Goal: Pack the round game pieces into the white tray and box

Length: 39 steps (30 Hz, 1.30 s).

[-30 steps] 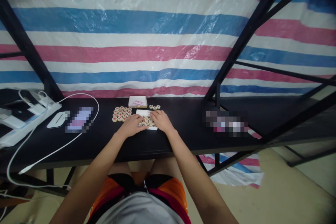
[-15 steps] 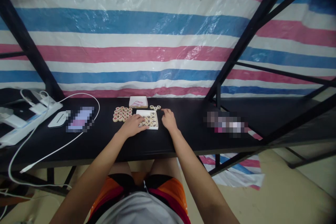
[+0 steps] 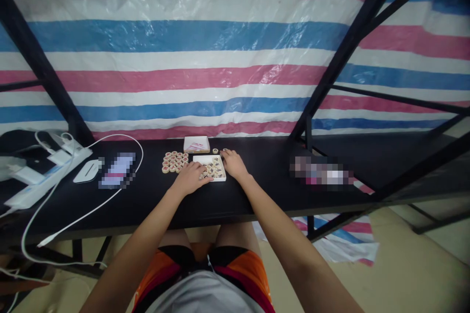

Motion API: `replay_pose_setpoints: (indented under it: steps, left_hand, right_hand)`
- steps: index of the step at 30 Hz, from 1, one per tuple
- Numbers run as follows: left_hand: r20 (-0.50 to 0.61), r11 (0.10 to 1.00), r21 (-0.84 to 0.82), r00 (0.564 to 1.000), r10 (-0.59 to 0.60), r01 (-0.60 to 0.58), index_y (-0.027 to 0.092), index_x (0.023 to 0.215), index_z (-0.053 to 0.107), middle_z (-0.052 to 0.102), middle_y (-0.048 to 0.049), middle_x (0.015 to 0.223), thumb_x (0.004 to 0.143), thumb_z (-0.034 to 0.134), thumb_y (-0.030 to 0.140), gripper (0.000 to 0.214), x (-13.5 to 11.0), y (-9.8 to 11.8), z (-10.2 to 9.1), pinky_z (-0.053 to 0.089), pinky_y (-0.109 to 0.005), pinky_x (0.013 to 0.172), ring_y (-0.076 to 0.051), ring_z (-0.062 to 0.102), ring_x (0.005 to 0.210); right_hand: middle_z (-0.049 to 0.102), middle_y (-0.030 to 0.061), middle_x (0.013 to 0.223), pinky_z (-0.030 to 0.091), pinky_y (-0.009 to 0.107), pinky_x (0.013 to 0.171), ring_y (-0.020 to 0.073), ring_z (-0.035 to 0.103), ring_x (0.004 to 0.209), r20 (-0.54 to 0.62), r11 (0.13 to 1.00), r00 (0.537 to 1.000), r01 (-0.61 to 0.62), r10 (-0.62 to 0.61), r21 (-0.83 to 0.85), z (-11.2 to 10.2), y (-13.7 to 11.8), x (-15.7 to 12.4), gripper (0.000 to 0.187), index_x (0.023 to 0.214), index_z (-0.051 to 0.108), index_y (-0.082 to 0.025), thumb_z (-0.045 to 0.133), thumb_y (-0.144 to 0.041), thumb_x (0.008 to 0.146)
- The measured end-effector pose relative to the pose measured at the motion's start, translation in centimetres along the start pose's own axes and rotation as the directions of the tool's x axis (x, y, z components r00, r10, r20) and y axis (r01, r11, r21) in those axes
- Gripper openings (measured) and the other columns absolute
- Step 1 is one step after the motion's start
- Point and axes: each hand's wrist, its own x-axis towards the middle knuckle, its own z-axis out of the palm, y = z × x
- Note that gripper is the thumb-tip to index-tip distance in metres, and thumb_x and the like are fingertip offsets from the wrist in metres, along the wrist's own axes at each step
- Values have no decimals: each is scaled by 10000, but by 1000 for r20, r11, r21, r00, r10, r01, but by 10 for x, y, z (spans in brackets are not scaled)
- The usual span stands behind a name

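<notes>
Since a second ago, the right hand (image 3: 235, 164) has shifted off the white box (image 3: 220, 179) and up to the loose pieces (image 3: 215, 151) just beyond it, while the left hand (image 3: 189, 177) has stayed put. From my end, I see the right hand's fingers bent with their tips at those pieces; I can't tell whether they pinch one. The left hand lies over the box's left part, fingers curved above the black-marked pieces (image 3: 213, 168) inside; whether it grips any, I can't tell. Those pieces bear black characters too small for me to read.

Just left of the box, I have a cluster of red-marked pieces (image 3: 175, 160) on the black worktop (image 3: 227, 205), their characters equally unreadable. Behind sits a second white container (image 3: 197, 143) with pink print I can't decipher.

Farther left, I make out a pixelated flat item (image 3: 117, 171), a white device (image 3: 88, 171) and a white power strip (image 3: 36, 186). The pixelated bundle (image 3: 323, 171) far right hides any lettering from me.
</notes>
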Motion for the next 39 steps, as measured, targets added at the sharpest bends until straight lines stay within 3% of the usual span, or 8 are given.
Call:
replay_pose_setpoints:
  steps: [4, 8, 14, 17, 21, 31, 39]
  left_hand:
    - [-3, 1000, -13, 1000, -14, 14, 213, 1022, 642, 592, -93, 1053, 848, 488, 561, 418, 0, 1, -1, 376, -419, 903, -276, 525, 1018]
    - [-4, 1000, -4, 1000, -24, 24, 216, 1043, 640, 598, -95, 1051, 839, 488, 582, 446, 0, 1, 0, 375, -422, 905, -282, 524, 1025]
    - [-1, 1000, 13, 1000, -12, 12, 229, 1220, 567, 567, -97, 1223, 856, 440, 595, 531, 0, 1, 2, 359, -438, 928, -293, 508, 1086]
    - [23, 1000, 11, 1000, -10, 10, 212, 1189, 596, 595, -105, 1195, 860, 430, 595, 532, 0, 2, 1, 350, -446, 941, -301, 493, 1107]
    - [29, 1000, 20, 999, -15, 14, 206, 1163, 611, 612, -104, 1164, 865, 409, 601, 535, 0, 3, -1, 355, -438, 936, -294, 494, 1093]
    - [34, 1000, 24, 999, -12, 11, 201, 1154, 617, 606, -95, 1187, 871, 438, 565, 495, 0, 2, -2, 364, -416, 943, -276, 494, 1099]
    - [25, 999, 48, 1000, -2, 1, 194, 1144, 619, 615, -87, 1171, 874, 428, 568, 498, 0, 2, -1, 372, -397, 933, -269, 500, 1085]
  right_hand:
    - [564, 146, 1180, 401, 367, 882, 265, 477, 1060, -18, 999, 999, -31, 32, 22, 3, -1, -3, 287, 1101, 627, -167, 442, -203, 885]
    - [596, 119, 1099, 405, 315, 884, 214, 532, 988, -25, 995, 999, -31, 34, 97, 3, 2, -5, 264, 1058, 621, -166, 442, -138, 866]
    - [606, 78, 1029, 418, 267, 854, 177, 565, 955, -228, 948, 973, 57, 17, 312, -2, -7, -2, 199, 983, 614, -176, 443, -167, 882]
    - [629, 54, 967, 422, 248, 816, 158, 577, 893, -176, 922, 980, 152, -93, 356, -3, -16, 3, 155, 917, 638, -189, 491, -187, 870]
    - [663, 34, 896, 422, 239, 777, 138, 590, 793, -97, 912, 987, 156, -128, 380, -4, -22, 6, 153, 870, 671, -186, 518, -190, 859]
    - [655, 41, 1163, 422, 272, 945, 161, 600, 1071, -48, 894, 969, 240, -241, 378, -14, -28, -6, 292, 1075, 667, -209, 479, -171, 855]
    - [663, 61, 1127, 441, 271, 917, 166, 618, 1015, -74, 908, 964, 267, -257, 322, -15, -28, -8, 274, 1034, 679, -184, 473, -156, 856]
